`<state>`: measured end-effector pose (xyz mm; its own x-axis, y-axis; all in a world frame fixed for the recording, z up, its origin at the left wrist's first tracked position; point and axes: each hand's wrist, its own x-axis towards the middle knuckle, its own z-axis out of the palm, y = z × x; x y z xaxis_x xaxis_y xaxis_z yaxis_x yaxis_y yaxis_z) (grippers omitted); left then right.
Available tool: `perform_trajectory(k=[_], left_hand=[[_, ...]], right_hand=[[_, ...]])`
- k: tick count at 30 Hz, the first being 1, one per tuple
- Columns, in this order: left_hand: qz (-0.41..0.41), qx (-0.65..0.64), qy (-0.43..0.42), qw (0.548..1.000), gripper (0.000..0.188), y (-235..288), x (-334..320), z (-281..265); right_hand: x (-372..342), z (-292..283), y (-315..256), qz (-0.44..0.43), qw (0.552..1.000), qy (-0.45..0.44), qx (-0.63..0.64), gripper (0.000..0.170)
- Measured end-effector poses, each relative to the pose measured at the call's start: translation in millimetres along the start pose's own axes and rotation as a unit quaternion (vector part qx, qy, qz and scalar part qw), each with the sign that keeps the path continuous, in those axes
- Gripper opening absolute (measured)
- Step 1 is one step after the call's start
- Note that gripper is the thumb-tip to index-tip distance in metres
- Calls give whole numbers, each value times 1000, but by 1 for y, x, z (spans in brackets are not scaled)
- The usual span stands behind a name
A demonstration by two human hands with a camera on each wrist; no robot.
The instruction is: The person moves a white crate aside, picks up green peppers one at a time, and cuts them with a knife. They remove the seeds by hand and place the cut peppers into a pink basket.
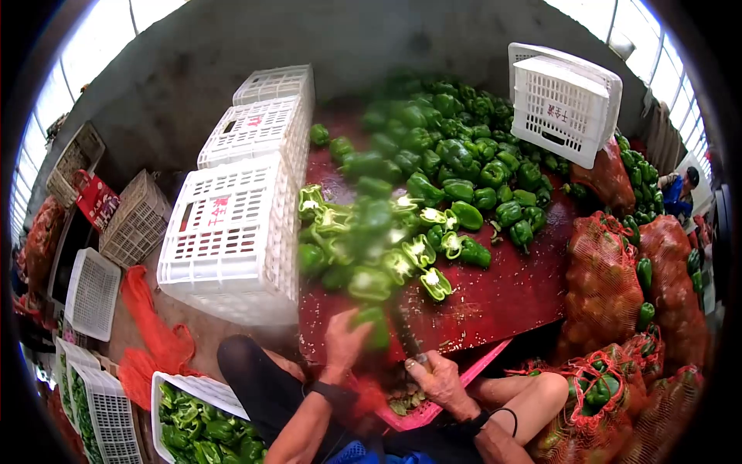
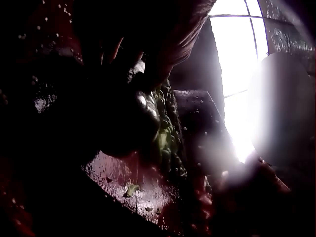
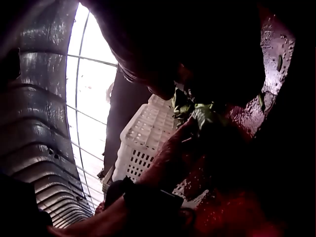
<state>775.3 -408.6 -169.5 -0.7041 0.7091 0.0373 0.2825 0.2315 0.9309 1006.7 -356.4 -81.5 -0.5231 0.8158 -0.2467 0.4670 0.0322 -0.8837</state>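
At the near edge of the red table [image 1: 510, 309], my left hand [image 1: 345, 340] grips a green pepper [image 1: 374, 328]. To its right my right hand [image 1: 439, 379] holds a knife [image 1: 403, 332] by the handle, its dark blade pointing up and away beside the pepper. Cut pepper halves [image 1: 435, 284] with pale insides lie just beyond the blade, and a large heap of whole peppers [image 1: 456, 155] fills the back. The left wrist view is very dark. In the right wrist view the left hand [image 3: 170, 148] touches a pale green piece [image 3: 202, 116].
White crates [image 1: 224, 224] stand stacked along the table's left side, with more crates [image 1: 560, 108] at the back right. Red net sacks [image 1: 603, 286] line the right. A crate of cut peppers [image 1: 205, 425] sits at the lower left. Trimmings lie in a pink container [image 1: 410, 417] below the table edge.
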Motion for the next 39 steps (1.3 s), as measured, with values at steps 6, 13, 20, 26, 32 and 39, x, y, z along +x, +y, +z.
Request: perform_trajectory(k=[6, 13, 20, 26, 32, 39], left_hand=[[36, -14, 27, 999, 36, 5, -12, 1], [124, 41, 30, 991, 31, 21, -3, -6], [92, 38, 28, 995, 28, 15, -2, -2], [56, 26, 19, 998, 27, 13, -7, 3], [54, 13, 11, 998, 26, 18, -4, 4], [79, 41, 7, 996, 28, 15, -2, 3]], right_hand=[[-9, 17, -6, -46, 993, -12, -103, 36], [-13, 31, -29, 12, 983, -6, -181, 39], [-24, 42, -33, 7, 989, 3, -149, 38], [-33, 50, -34, 12, 974, 32, -226, 36], [-21, 44, 10, -64, 970, 6, -235, 36], [0, 26, -45, 11, 971, -27, -239, 40]])
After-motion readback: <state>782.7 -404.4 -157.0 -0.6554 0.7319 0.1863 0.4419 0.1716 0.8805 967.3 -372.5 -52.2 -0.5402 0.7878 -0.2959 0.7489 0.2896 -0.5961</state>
